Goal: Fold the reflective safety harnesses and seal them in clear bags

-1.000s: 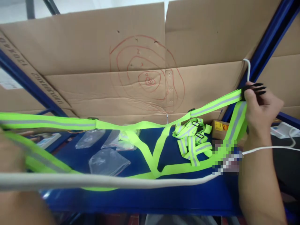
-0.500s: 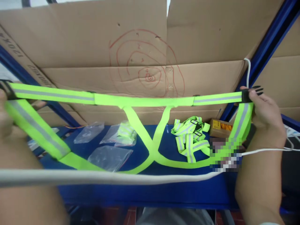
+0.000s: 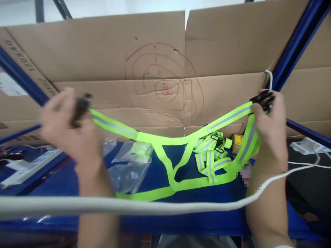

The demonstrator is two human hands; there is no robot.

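Note:
A neon-yellow reflective harness [image 3: 170, 140] with grey stripes hangs in a sagging curve between my two hands. My left hand [image 3: 69, 120], smeared by motion, is closed around a black buckle [image 3: 81, 106] at the harness's left end. At the other end my right hand [image 3: 270, 120] is closed on the harness by its black buckle [image 3: 263, 99]. The lower straps join in a Y below the middle and droop over the table. Part of the left lower strap is hidden behind my left forearm.
On the blue table [image 3: 155, 220] lie another bundled reflective harness [image 3: 212, 160], a bagged one [image 3: 141, 148] and a clear plastic bag [image 3: 128, 177]. A small box [image 3: 237, 142] sits behind. A white cable [image 3: 181, 207] crosses in front. Cardboard [image 3: 103, 55] walls the back; a power strip [image 3: 31, 167] lies left.
My hands have come closer together, the left one moving well to the right. The harness, stretched taut before, now sags. The view has tipped slightly upward.

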